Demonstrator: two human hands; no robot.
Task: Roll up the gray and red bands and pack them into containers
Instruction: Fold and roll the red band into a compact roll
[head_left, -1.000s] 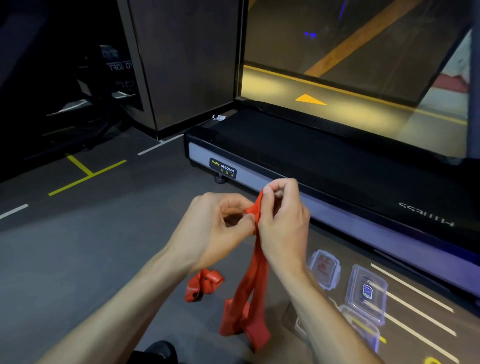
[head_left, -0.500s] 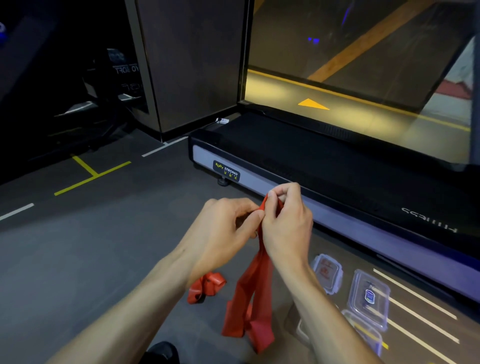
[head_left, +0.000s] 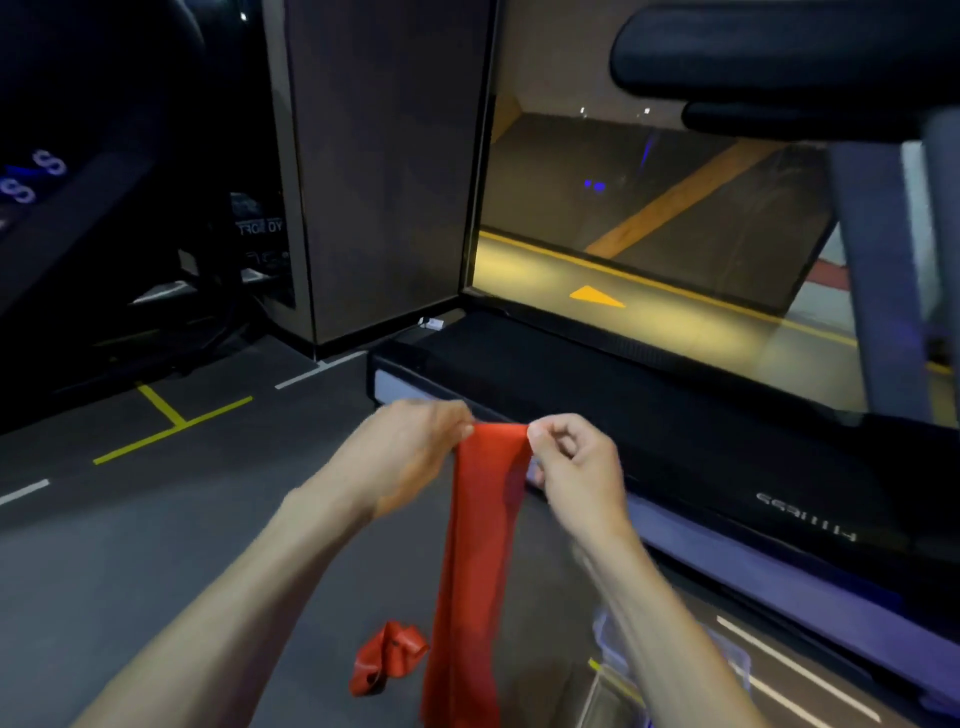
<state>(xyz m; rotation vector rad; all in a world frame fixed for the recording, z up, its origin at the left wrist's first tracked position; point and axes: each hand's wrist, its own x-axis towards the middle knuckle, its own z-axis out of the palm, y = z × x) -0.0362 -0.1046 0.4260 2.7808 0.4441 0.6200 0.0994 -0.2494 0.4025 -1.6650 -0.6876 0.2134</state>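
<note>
Count: two red bands, one hanging flat at 6 o'clock (head_left: 480, 545) and one crumpled on the floor at 7 o'clock (head_left: 387, 657); two hands, left (head_left: 410, 452) and right (head_left: 576, 467); one treadmill at 3 o'clock (head_left: 675, 415).

L hand (head_left: 410, 457) & R hand (head_left: 576, 467) raised, level – each pinching w/ thumb+fingertips, forearms extended.

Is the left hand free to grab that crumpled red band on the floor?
Probably not yet: the left hand pinches the hanging red band. The crumpled band lies uncovered below.
</note>
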